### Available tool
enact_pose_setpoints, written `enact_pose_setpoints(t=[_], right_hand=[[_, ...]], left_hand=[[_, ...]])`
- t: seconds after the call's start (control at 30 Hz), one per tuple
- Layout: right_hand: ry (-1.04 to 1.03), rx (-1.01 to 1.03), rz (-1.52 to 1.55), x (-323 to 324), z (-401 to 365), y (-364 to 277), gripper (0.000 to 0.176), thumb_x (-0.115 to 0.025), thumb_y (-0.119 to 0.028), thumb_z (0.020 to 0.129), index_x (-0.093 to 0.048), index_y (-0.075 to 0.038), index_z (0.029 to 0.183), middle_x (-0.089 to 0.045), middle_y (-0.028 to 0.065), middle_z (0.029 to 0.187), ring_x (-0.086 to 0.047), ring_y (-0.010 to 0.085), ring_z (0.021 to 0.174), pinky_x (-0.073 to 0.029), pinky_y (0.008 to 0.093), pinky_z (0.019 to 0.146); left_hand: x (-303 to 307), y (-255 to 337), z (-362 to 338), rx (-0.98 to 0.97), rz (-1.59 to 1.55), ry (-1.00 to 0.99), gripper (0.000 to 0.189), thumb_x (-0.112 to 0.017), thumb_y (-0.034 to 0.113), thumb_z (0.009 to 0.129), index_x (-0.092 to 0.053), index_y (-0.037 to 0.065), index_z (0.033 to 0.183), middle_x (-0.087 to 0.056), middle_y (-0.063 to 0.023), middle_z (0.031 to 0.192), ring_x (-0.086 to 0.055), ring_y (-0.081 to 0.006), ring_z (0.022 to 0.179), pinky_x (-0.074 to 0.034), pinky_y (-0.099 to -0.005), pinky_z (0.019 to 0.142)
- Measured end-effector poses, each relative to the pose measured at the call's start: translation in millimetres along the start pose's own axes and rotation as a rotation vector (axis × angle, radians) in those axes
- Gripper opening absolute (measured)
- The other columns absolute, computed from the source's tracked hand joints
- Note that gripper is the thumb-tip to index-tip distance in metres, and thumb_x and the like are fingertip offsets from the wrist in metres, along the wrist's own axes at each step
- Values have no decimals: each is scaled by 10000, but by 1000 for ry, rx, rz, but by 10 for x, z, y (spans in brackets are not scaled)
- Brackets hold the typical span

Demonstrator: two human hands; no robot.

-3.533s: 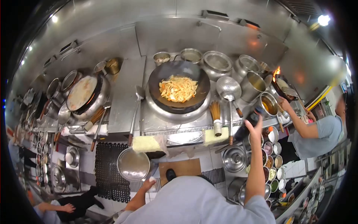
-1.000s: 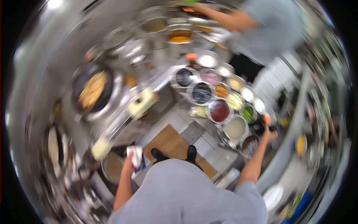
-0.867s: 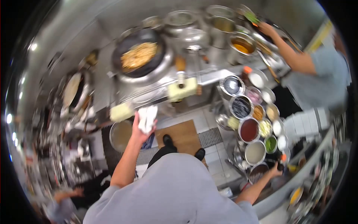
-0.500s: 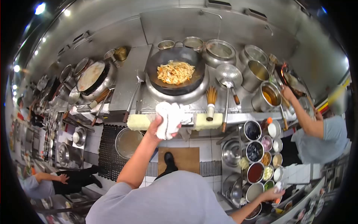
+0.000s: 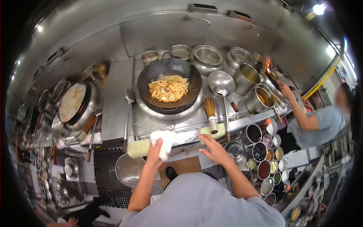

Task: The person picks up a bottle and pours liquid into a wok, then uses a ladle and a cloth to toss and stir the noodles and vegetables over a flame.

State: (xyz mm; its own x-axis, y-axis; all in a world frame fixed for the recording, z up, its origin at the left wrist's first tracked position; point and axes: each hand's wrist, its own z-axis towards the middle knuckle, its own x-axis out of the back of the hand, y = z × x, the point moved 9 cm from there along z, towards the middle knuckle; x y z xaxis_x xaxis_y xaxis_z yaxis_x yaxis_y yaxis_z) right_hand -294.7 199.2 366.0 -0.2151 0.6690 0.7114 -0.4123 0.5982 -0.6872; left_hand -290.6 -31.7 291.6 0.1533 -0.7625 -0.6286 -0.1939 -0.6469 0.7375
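Note:
My left hand (image 5: 154, 151) grips a folded white cloth (image 5: 163, 140) in front of the stove's front edge. My right hand (image 5: 215, 150) is stretched toward that edge, fingers apart and holding nothing, just below a bamboo wok brush (image 5: 210, 112). Behind both hands a black wok (image 5: 151, 77) sits on the burner, with cooked noodle-like strips (image 5: 169, 88) in it. A ladle (image 5: 127, 113) lies left of the wok. To its right rests a perforated strainer (image 5: 221, 82) with a long handle.
Metal pots (image 5: 207, 58) line the back of the stove. At right, several containers of sauces and ingredients (image 5: 264, 169) stand together. A co-worker (image 5: 323, 121) handles a flaming wok farther right. On the left is another wok (image 5: 72, 103) with pale contents. A large basin (image 5: 129, 170) stands below the counter.
My right hand has come from the ingredient containers at lower right to the stove's front edge, now with spread fingers. My left hand still holds the cloth, slightly lower. The view has shifted.

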Motion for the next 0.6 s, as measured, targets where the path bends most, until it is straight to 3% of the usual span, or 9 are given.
enact_pose_setpoints(t=[0.07,0.13,0.2,0.27,0.3,0.33,0.43,0.5,0.6], right_hand=[[-45,-15,-40,-43,84,175,559,-646,-140,827,-424,-75,1336,-465,155,1293,-492,357,1160,-432,395,953],[-43,-16,-79,49,178,361,577,-657,-158,824,-420,-85,1344,-465,161,1288,-497,362,1153,-437,397,947],[-13,-59,-102,233,317,581,576,-658,-164,824,-423,-104,1346,-468,168,1281,-502,365,1148,-442,399,940],[79,-12,-164,503,535,842,582,-657,-167,823,-419,-105,1351,-468,176,1280,-501,374,1145,-437,406,945],[83,-92,-105,701,651,914,589,-655,-168,826,-411,-86,1356,-472,182,1276,-492,375,1155,-423,400,964],[138,-38,-154,865,787,1071,587,-652,-167,828,-412,-75,1355,-487,185,1262,-502,375,1141,-420,401,967],[180,-66,-142,1365,1228,1548,578,-643,-161,837,-413,-81,1361,-502,186,1257,-515,365,1133,-422,404,966],[285,-94,23,1678,1578,2112,591,-643,-194,844,-403,-88,1374,-503,193,1260,-526,363,1116,-424,408,962],[349,-196,-68,1952,2177,3142,624,-645,-244,845,-384,-84,1389,-496,207,1271,-527,367,1117,-422,407,966]], left_hand=[[313,41,11,-18,-19,80,431,-505,398,949,-474,65,1220,-613,-49,860,-576,-139,599,-423,-249,412],[423,192,2,-19,-152,-11,489,-446,504,946,-480,102,1223,-604,-41,918,-555,-148,628,-390,-230,392],[333,431,-37,-63,-459,-69,585,-399,595,925,-481,106,1235,-582,-80,942,-491,-176,643,-371,-233,379],[590,451,5,-70,-503,-72,658,-398,655,892,-445,133,1290,-546,-123,995,-469,-204,683,-378,-251,387],[597,488,-13,-93,-510,-89,674,-399,657,890,-426,132,1312,-545,-141,1041,-504,-230,732,-416,-277,414],[566,528,-37,-117,-518,-104,692,-399,659,889,-407,130,1335,-543,-158,1086,-540,-256,780,-453,-304,441],[517,477,-68,-159,-458,-131,707,-423,630,894,-339,149,1406,-462,-195,1313,-554,-362,1045,-550,-467,601],[428,369,-61,-196,-400,-58,699,-433,617,896,-337,150,1407,-454,-190,1322,-549,-361,1051,-552,-471,603],[396,113,76,-222,-297,64,679,-457,584,900,-339,147,1406,-451,-174,1331,-547,-364,1042,-557,-465,600]])
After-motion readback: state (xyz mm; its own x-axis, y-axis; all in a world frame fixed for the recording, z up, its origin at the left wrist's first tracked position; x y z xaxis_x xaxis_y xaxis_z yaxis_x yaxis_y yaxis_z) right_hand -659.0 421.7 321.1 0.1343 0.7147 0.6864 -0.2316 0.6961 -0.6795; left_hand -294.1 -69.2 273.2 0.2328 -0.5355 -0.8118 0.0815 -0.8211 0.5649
